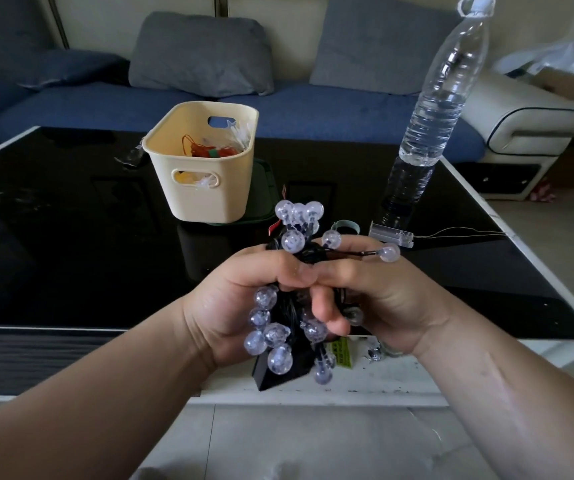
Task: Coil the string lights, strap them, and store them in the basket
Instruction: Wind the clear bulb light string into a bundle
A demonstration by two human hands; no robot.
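Frosted globe bulbs on black wire made up the string lights (293, 241), which were held as a bundled coil above the near edge of the glossy black surface (70, 237). The bundle was grasped from both sides: the fingers of the left hand (240, 299) were curled round the wires, and those of the right hand (386, 296) were clenched on them too. The cream basket (205, 195) was set farther back on the surface, well apart.

Dim daylight, glossy table (70, 237) reflecting glare, wide-angle bending at edges
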